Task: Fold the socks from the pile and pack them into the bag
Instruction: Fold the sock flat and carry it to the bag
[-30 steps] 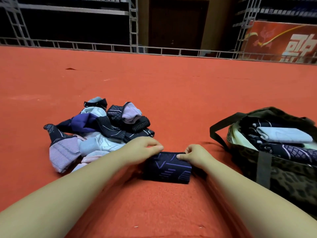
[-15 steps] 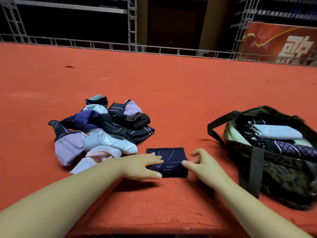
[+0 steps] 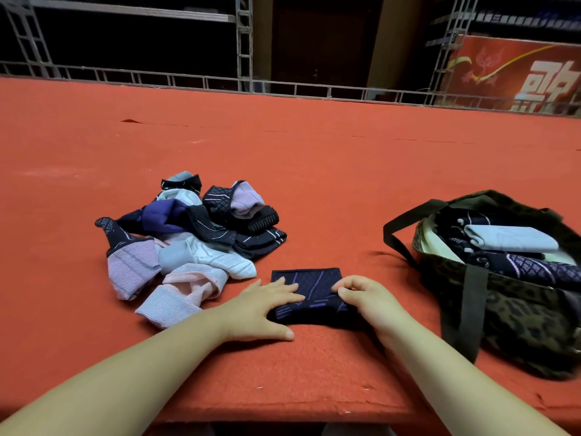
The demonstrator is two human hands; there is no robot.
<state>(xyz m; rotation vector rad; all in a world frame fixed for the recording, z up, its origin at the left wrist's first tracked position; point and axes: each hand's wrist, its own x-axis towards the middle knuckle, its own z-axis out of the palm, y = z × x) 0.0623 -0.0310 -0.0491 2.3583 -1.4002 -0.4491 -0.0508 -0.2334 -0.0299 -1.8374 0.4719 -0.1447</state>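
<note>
The right hand (image 3: 366, 297) curls its fingers over the right edge of a folded dark sock (image 3: 309, 286), gripping it. The left hand (image 3: 264, 305) lies flat, fingers straight, pressing the sock's left part, thumb resting on the red table (image 3: 314, 158).

The sock sits on the table directly in front of the person, between both hands. Its long axis runs left to right. The bag (image 3: 518, 316) stands open to the right of the sock, a little apart, already holding several folded socks. The right hand is on the sock's bag side, so it is the likelier carrier; the move would run rightward and up over the bag's rim.

The pile (image 3: 188, 237) of unfolded socks lies to the left, just beyond the left hand.

Half a second ago the right hand hovered open beside the sock's right edge, not gripping it. The left hand has shifted further onto the sock and flattened. The sock itself has not moved.
</note>
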